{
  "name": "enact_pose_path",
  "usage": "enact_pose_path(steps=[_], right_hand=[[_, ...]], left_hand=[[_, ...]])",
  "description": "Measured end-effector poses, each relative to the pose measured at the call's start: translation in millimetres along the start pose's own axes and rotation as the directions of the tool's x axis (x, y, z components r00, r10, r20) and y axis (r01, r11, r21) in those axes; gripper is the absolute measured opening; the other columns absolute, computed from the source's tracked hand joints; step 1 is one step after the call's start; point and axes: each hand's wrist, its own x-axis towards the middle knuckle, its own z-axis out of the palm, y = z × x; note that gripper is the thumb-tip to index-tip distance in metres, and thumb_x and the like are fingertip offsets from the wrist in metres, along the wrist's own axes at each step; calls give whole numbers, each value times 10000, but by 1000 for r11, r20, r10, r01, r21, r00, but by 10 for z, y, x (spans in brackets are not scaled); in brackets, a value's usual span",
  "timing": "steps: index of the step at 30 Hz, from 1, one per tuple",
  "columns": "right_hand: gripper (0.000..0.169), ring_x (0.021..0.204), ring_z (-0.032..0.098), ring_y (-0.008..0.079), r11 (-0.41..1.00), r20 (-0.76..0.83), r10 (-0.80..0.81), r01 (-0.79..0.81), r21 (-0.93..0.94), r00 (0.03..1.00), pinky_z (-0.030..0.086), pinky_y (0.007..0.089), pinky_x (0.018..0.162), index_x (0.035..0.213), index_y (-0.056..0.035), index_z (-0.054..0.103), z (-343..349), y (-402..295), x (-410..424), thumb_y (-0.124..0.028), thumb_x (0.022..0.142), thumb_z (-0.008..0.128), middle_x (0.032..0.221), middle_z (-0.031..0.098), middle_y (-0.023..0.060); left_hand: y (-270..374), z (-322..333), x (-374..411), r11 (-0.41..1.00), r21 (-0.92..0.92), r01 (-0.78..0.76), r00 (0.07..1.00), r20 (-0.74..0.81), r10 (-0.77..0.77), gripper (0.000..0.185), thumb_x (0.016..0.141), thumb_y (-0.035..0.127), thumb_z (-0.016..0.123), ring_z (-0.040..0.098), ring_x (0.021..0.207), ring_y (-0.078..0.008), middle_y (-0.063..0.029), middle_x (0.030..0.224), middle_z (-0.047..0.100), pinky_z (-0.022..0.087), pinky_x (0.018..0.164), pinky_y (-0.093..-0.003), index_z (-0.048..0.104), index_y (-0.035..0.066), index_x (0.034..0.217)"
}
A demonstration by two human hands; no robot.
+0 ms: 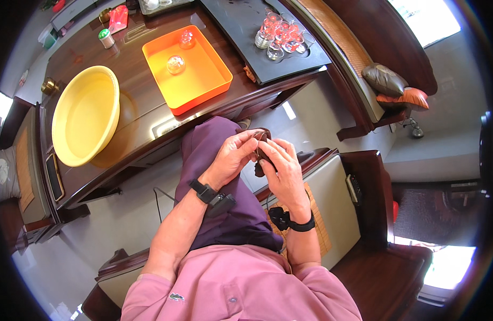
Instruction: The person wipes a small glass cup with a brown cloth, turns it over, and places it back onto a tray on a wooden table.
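Note:
My left hand (231,157) and my right hand (281,170) meet above my lap, both on a small dark brown item (260,169), perhaps leather or cloth. A thin loop or cord shows between the fingertips, though its kind is unclear. The left thumb and fingers pinch the upper left side of the item; the right fingers lie across it, hiding much of it. Beyond my knees, on the wooden table, an orange tray (198,102) holds two clear glass pieces, one being a rounded glass (176,65). Each wrist wears a black strap with a small device.
On the table are a yellow basin (86,116), a phone (55,177), a green-lidded container (106,38) and a red packet (118,19). A black tea tray (246,44) carries several small glasses (282,34). The table's front edge lies just beyond my hands; a wooden bench (330,208) is at right.

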Motion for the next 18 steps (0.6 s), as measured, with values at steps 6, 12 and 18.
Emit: enact_pose_path(steps=[6,12,18], right_hand=[[310,992,650,221,763,163,345,-378,524,924,513,318,886,1078,4,668,-173,65,-41,35,774,720,1029,692,89],[360,1010,639,256,907,-226,174,-67,415,958,512,327,892,1085,-3,667,-152,73,44,76,738,724,1100,635,125],[264,864,645,316,955,-214,235,-184,234,948,517,358,786,1023,-13,651,95,163,175,10,767,709,930,635,140]], left_hand=[[-20,22,-45,994,95,45,999,-14,-44,420,1010,283,612,590,969,-91,-15,1100,639,479,811,-240,573,-12,1307],[76,107,-11,984,53,172,985,2,-173,457,1042,430,518,602,804,-95,-27,922,649,492,729,-236,617,3,1172],[27,72,-33,994,58,94,994,51,-98,412,1016,401,586,598,822,-49,5,970,662,491,734,-219,623,20,1170]])
